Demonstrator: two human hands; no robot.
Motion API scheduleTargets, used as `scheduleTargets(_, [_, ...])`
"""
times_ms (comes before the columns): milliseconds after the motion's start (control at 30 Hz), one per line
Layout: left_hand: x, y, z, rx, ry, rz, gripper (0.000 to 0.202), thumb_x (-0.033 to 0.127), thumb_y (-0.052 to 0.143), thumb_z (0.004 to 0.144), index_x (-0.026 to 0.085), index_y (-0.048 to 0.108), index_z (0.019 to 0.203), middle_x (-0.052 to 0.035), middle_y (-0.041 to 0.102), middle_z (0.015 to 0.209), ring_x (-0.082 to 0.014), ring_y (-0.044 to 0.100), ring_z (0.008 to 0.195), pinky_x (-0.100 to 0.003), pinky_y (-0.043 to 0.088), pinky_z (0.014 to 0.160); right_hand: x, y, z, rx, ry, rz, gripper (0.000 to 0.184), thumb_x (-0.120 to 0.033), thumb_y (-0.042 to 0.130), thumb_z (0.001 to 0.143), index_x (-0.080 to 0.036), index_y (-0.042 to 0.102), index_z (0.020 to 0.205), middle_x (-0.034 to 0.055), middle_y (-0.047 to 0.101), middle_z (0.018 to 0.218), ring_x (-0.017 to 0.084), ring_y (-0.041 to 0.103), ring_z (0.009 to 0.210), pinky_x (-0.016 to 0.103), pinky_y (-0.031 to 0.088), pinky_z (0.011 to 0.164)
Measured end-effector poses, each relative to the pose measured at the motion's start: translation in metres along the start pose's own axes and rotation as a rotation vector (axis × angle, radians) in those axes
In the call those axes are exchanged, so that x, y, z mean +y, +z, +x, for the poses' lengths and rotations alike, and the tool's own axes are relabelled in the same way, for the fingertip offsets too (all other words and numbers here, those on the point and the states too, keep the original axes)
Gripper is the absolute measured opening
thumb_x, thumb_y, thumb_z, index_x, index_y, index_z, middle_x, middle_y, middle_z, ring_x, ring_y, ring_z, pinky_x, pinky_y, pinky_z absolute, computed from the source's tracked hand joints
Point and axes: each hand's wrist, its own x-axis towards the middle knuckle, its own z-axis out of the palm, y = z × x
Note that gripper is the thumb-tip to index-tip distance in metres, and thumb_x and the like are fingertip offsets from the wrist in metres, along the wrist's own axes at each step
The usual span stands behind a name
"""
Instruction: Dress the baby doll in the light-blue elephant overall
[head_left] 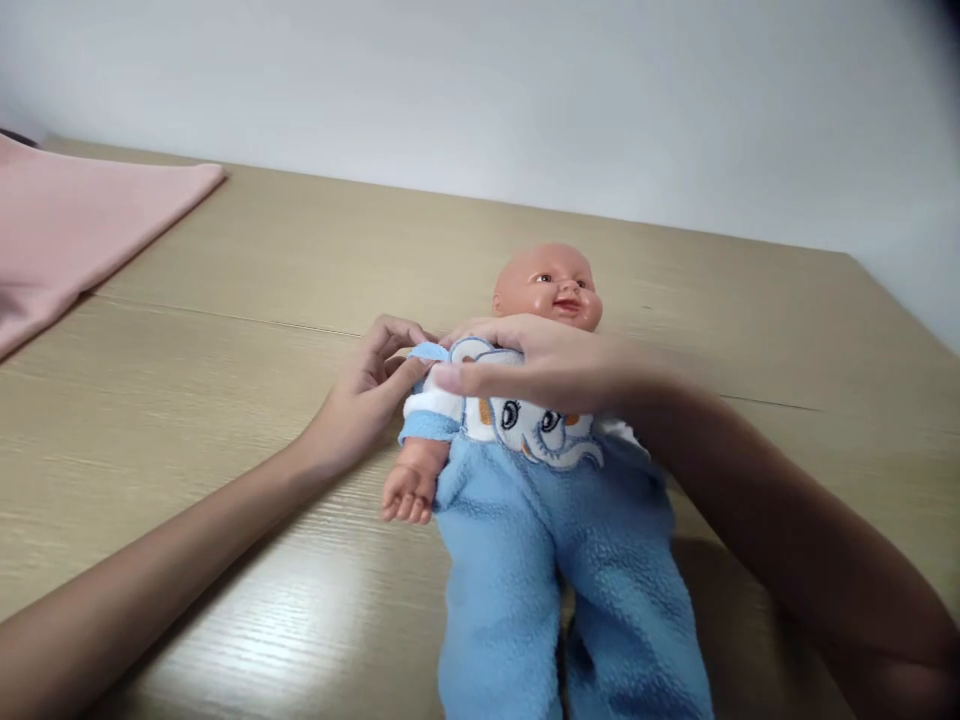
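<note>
A bald baby doll point(544, 285) lies face up on the table, its head toward the far side. It wears a fleecy blue and white outfit point(517, 530) with an elephant patch point(540, 430) on the chest. My left hand point(379, 375) pinches the blue and white cloth at the doll's shoulder on the left side of the view. Across the doll's upper chest reaches my right hand point(532, 360), its thumb and fingers closed on the same shoulder cloth. The doll's neck is hidden behind this hand. One doll hand point(410, 490) sticks out of a blue cuff.
A pink cloth point(90, 220) lies at the left on the light wooden table point(285, 260). Behind the table's far edge stands a pale wall point(480, 110). A seam runs across the tabletop.
</note>
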Motion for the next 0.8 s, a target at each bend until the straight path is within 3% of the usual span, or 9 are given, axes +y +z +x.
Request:
scheduleTargets(100, [-0.002, -0.002, 0.002, 0.002, -0.046, 0.027, 0.017, 0.033, 0.078, 0.105, 0.025, 0.063, 0.11, -0.0009, 0.071, 0.114, -0.0145, 0.067, 0.095, -0.024, 0.052, 0.075, -0.004, 0.022, -0.007, 0.297, -0.08, -0.333, 0.016, -0.032, 0.072, 0.103, -0.018, 0.071, 0.096, 0.0126, 0.075, 0.12, 0.027, 0.067, 0.114, 0.041, 0.047, 0.102])
scheduleTargets(167, [-0.006, -0.003, 0.003, 0.001, -0.1, 0.015, 0.02, 0.037, 0.079, 0.105, 0.024, 0.065, 0.11, -0.0006, 0.07, 0.11, -0.0135, 0.065, 0.089, -0.023, 0.051, 0.072, -0.004, 0.031, -0.008, 0.421, -0.108, -0.465, 0.012, -0.022, 0.066, 0.103, -0.019, 0.064, 0.092, 0.0098, 0.071, 0.109, 0.024, 0.063, 0.101, 0.039, 0.043, 0.092])
scheduleTargets(267, [-0.011, -0.004, 0.005, 0.01, -0.138, -0.02, 0.023, 0.039, 0.082, 0.102, 0.023, 0.067, 0.109, -0.0006, 0.072, 0.11, -0.0128, 0.065, 0.092, -0.023, 0.052, 0.076, -0.005, 0.032, -0.005, 0.398, -0.013, -0.452, 0.022, -0.021, 0.064, 0.103, -0.023, 0.053, 0.084, 0.0011, 0.063, 0.085, 0.019, 0.052, 0.078, 0.037, 0.034, 0.074])
scheduleTargets(367, [-0.012, -0.004, 0.007, 0.009, -0.168, -0.031, 0.025, 0.036, 0.085, 0.099, 0.022, 0.07, 0.113, -0.0005, 0.075, 0.115, -0.0126, 0.067, 0.095, -0.022, 0.053, 0.079, -0.005, 0.023, 0.0, 0.328, 0.13, -0.344, 0.029, -0.022, 0.066, 0.103, -0.024, 0.049, 0.079, -0.0031, 0.057, 0.072, 0.017, 0.05, 0.069, 0.036, 0.032, 0.068])
scheduleTargets(600, [-0.005, 0.002, 0.012, 0.042, -0.308, -0.079, 0.033, 0.044, 0.09, 0.093, 0.021, 0.07, 0.106, 0.0009, 0.077, 0.094, -0.0129, 0.067, 0.077, -0.023, 0.053, 0.068, 0.015, 0.017, 0.013, 0.324, 0.113, -0.153, 0.021, -0.029, 0.074, 0.099, -0.025, 0.055, 0.09, -0.0038, 0.068, 0.077, 0.018, 0.059, 0.073, 0.033, 0.038, 0.068])
scheduleTargets(700, [-0.005, 0.006, 0.021, 0.061, -0.345, -0.126, 0.036, 0.045, 0.093, 0.088, 0.022, 0.072, 0.107, 0.0001, 0.078, 0.093, -0.0151, 0.069, 0.078, -0.024, 0.054, 0.069, 0.019, 0.018, 0.015, 0.33, 0.113, -0.118, 0.017, -0.028, 0.072, 0.101, -0.024, 0.056, 0.095, -0.0023, 0.074, 0.084, 0.018, 0.064, 0.075, 0.033, 0.041, 0.07])
scheduleTargets(800, [-0.009, 0.009, 0.039, -0.042, -0.38, -0.166, 0.037, 0.042, 0.095, 0.081, 0.02, 0.076, 0.103, -0.0021, 0.079, 0.091, -0.0183, 0.071, 0.081, -0.027, 0.056, 0.074, 0.017, 0.019, 0.013, 0.395, 0.123, -0.261, 0.01, -0.028, 0.068, 0.107, -0.021, 0.061, 0.108, 0.0039, 0.078, 0.097, 0.02, 0.067, 0.081, 0.034, 0.042, 0.073])
